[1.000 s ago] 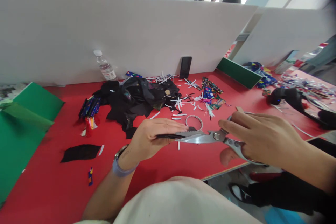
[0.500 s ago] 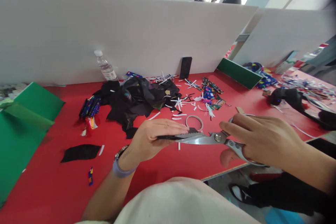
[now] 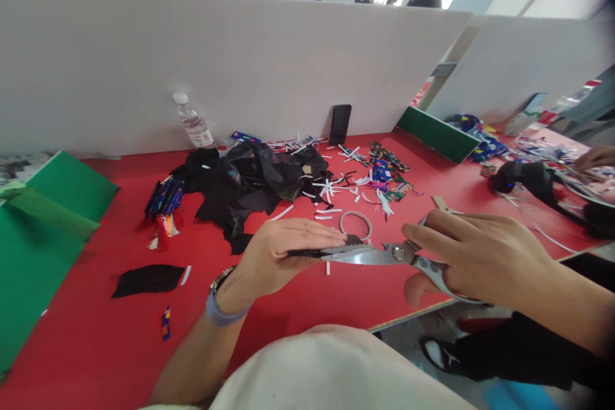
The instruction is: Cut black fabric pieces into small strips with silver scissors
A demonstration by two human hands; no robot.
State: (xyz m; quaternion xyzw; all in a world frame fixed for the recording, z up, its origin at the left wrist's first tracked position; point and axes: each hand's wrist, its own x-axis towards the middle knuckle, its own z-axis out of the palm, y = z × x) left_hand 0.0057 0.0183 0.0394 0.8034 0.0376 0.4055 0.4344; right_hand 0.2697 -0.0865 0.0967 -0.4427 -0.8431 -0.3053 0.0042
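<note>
My right hand (image 3: 485,253) is wrapped round the handles of metal pinking shears (image 3: 368,255), whose blades point left. Between the thumb and fingers of my left hand (image 3: 283,246) is a piece of black fabric (image 3: 305,254), held above the table. The toothed blade lies along the fabric's edge, close to my left fingertips. How far the blades have closed on it is hard to see. Behind my left hand lies a heap of black fabric (image 3: 254,173). A flat black fabric piece (image 3: 148,280) rests to its left, beside a white strip (image 3: 186,275).
On the red table (image 3: 307,314) are a roll of tape (image 3: 355,225), white scraps (image 3: 328,188), patterned pieces (image 3: 164,195), a water bottle (image 3: 193,122) and a phone (image 3: 340,123). A white partition (image 3: 240,64) stands behind. Green boards (image 3: 437,133) flank the sides. Headphones (image 3: 523,176) lie right, near another person's hand (image 3: 598,158).
My hands, the shears and the held fabric stay nearly where they were. Another person's hand has come into view at the far right edge.
</note>
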